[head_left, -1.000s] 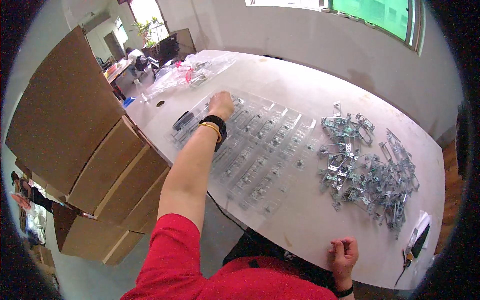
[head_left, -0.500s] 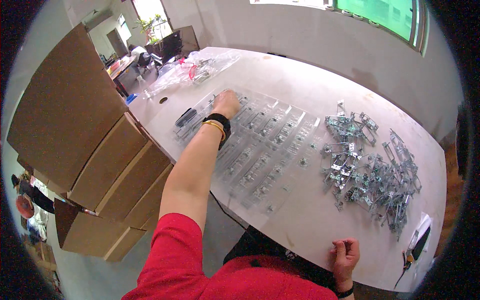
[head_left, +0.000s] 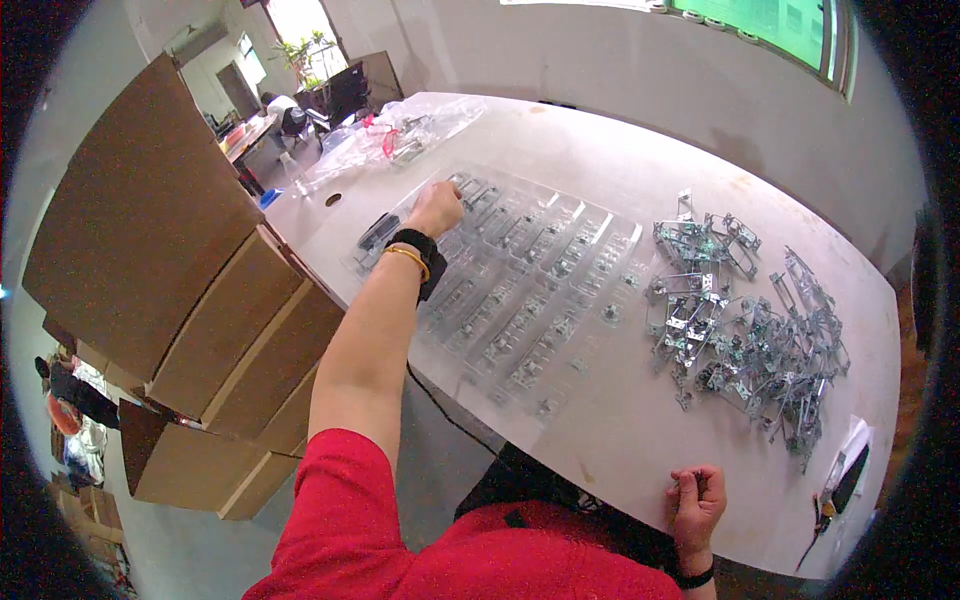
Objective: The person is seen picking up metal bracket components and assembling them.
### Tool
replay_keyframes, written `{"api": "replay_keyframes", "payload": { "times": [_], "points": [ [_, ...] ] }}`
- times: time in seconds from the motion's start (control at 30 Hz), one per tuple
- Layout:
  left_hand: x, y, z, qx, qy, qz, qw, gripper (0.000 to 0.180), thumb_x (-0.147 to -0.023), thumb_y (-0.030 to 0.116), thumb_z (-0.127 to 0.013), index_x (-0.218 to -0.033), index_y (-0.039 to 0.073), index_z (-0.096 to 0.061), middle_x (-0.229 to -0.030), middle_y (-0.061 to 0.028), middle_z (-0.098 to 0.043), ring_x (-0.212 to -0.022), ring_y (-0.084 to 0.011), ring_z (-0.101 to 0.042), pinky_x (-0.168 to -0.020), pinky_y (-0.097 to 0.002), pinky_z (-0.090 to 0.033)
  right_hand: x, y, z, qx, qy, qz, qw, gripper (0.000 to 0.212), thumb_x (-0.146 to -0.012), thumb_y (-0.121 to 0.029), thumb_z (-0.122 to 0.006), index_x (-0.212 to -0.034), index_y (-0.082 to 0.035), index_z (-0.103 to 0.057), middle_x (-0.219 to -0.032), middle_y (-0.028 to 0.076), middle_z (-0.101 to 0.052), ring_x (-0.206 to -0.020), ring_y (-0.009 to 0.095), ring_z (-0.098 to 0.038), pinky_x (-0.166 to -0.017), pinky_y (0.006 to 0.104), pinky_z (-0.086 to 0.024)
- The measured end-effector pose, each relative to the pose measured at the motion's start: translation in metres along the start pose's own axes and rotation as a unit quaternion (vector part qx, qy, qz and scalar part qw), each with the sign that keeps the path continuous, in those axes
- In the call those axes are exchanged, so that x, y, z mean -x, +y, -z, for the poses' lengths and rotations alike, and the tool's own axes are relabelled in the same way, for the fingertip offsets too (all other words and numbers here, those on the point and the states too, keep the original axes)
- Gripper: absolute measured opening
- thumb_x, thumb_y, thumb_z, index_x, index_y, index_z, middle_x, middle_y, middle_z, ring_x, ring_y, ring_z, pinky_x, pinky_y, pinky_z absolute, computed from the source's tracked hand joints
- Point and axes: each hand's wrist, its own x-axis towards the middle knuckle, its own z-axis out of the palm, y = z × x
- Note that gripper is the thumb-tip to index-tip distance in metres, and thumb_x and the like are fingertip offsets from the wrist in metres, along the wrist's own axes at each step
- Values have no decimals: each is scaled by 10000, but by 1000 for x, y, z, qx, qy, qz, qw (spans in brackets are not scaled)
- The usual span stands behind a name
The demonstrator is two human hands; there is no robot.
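My left hand (head_left: 435,208) reaches to the far left part of a clear plastic tray (head_left: 545,280), with its fingers curled down by the tray's small metal parts. What the fingertips pinch, if anything, is hidden. Rows of compartments in the tray hold metal parts, and a dark oblong piece (head_left: 380,232) lies at its left end. My right hand (head_left: 697,505) rests at the table's near edge. Its fingers are bent in with the thumb against them, and anything inside is too small to make out. A loose heap of metal brackets (head_left: 775,375) lies right of the tray.
Cardboard boxes (head_left: 130,260) stand along the table's left side. Clear plastic bags (head_left: 360,150) with metal pieces lie at the far left of the table (head_left: 620,160). A black-handled tool (head_left: 845,490) lies near the right edge. Other people appear in the left background.
My left hand has shifted slightly left across the tray, uncovering metal parts to its right. My right hand stays at the near edge, its fingers still bent.
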Motion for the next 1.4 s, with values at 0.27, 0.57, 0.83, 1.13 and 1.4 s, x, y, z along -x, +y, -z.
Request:
{"api": "replay_keyframes", "payload": {
  "times": [0.27, 0.57, 0.83, 1.13, 1.4],
  "points": [
    [-7, 0, -6, 19, 71, -13, 997, 234, -815, 107, -602, -934, -3, -771, -1025, -280, -720, -1015, -440, -698, -936, -469, -544, -1, 19, 4, -6, 8, 2, 1000, 55, -1033, -98, -602, -1011, -75, -557, -906, 31, -666, -699, 59, -574, -635, 221, -507],
    [-15, -3, -10, 76, -40, 53, 995, 244, -798, 25, -598, -961, 16, -779, -791, -140, -736, -711, -241, -718, -620, -388, -579, 1, 3, -1, -13, 13, -15, 1000, 50, -1029, -85, -600, -1020, -71, -553, -923, 48, -678, -696, 64, -581, -648, 220, -507],
    [-11, -4, -13, 120, -35, 36, 992, 219, -793, 91, -572, -813, 30, -781, -758, -227, -728, -777, -359, -745, -792, -428, -581, -2, 15, 2, 0, 13, 26, 1000, 55, -1028, -97, -609, -1027, -71, -560, -924, 48, -683, -702, 66, -590, -654, 221, -510],
    [-14, -3, -17, 78, -14, 14, 997, 258, -809, 108, -569, -934, 12, -773, -989, -305, -709, -1005, -438, -700, -915, -475, -542, -1, 17, 2, -15, 21, 39, 999, 62, -1031, -112, -608, -1022, -68, -565, -916, 47, -681, -701, 73, -598, -656, 225, -515],
    [-24, -8, -23, 59, -50, 33, 996, 295, -849, 109, -550, -1005, -59, -737, -1133, -318, -682, -1093, -466, -665, -962, -500, -525, -1, 5, 0, 5, 13, 8, 1000, 67, -1030, -113, -611, -1027, -64, -566, -909, 40, -675, -703, 77, -601, -659, 227, -520]
  ]
}}
